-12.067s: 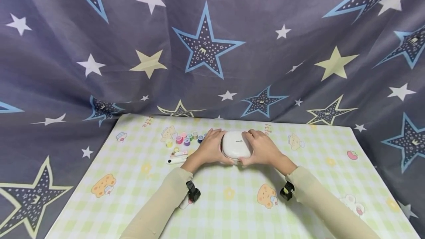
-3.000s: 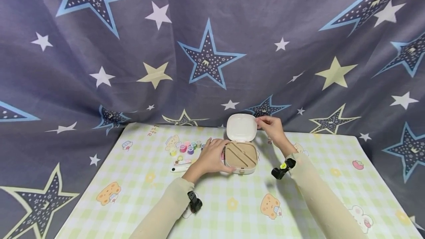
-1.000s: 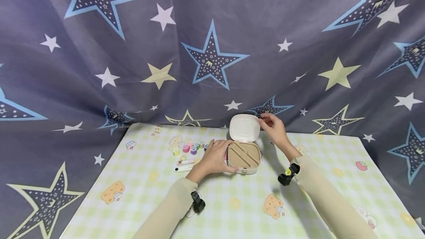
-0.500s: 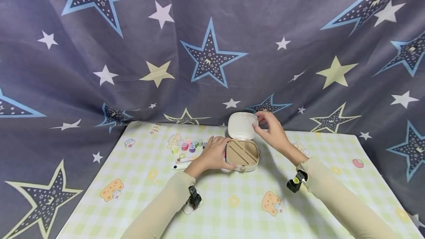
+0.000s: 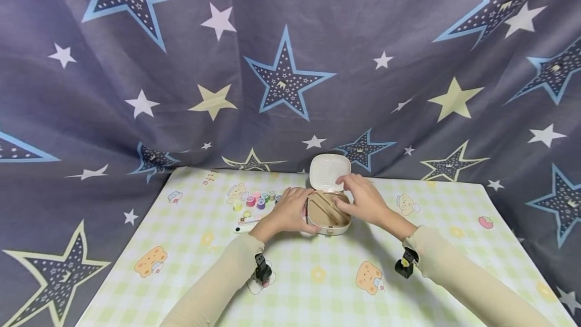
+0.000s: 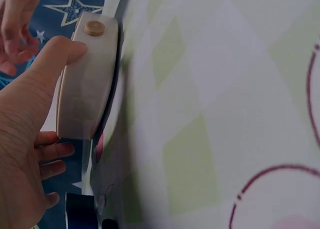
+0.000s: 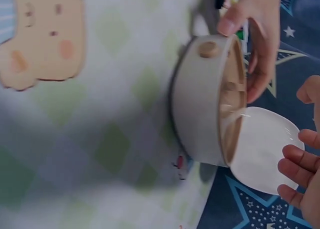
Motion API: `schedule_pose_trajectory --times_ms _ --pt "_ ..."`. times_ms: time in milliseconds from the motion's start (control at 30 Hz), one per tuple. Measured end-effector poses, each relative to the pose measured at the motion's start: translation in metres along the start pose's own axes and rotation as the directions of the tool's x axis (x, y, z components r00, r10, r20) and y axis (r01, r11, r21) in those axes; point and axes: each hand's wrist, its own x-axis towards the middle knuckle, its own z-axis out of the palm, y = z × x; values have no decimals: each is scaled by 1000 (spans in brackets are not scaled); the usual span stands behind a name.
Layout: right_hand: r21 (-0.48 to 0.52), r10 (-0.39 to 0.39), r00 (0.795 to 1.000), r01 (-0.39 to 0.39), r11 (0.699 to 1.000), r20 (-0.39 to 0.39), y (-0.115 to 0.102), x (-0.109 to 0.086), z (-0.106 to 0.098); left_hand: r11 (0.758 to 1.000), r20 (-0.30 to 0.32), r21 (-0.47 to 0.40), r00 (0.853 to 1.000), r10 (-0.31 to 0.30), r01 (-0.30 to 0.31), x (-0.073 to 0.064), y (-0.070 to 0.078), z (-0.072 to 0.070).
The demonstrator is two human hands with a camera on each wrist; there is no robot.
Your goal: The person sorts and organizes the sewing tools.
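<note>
A white sewing box (image 5: 330, 231) stands on the table with its lid (image 5: 328, 170) raised and leaning back. Inside lies a tan tray (image 5: 321, 208) with slanting ridges. My left hand (image 5: 289, 212) grips the box's left side; in the left wrist view the thumb presses the front wall beside a round gold-coloured catch (image 6: 94, 28). My right hand (image 5: 368, 205) hovers over the right part of the box, fingers loosely bent with nothing between them. In the right wrist view its fingers (image 7: 295, 166) are in front of the lid, and contact cannot be told.
Several small thread spools (image 5: 251, 201) in different colours lie left of the box. Nearer me are a yellow ring-like piece (image 5: 247, 214) and a white tool with a black dot (image 5: 240, 229), partly hidden by my left hand. A star-patterned curtain (image 5: 290, 130) hangs behind the checked tablecloth (image 5: 317, 296).
Earlier the box was closed between both hands; its lid has since been raised. My right hand has left the lid's right edge and come down over the tray. The left hand stays put.
</note>
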Motion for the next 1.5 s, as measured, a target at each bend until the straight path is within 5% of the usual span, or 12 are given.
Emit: schedule_pose_trajectory --times_ms 200,767,1500 --pt "-82 -35 998 40 996 61 -3 -10 11 1000 -8 3 1000 11 -11 1 -4 2" --pt "-286 -115 985 147 947 126 -4 -20 33 976 26 -217 999 -23 28 2 -8 0" --pt "-265 -47 985 91 960 167 -6 -17 39 992 7 -123 1000 2 -1 4 -9 4"
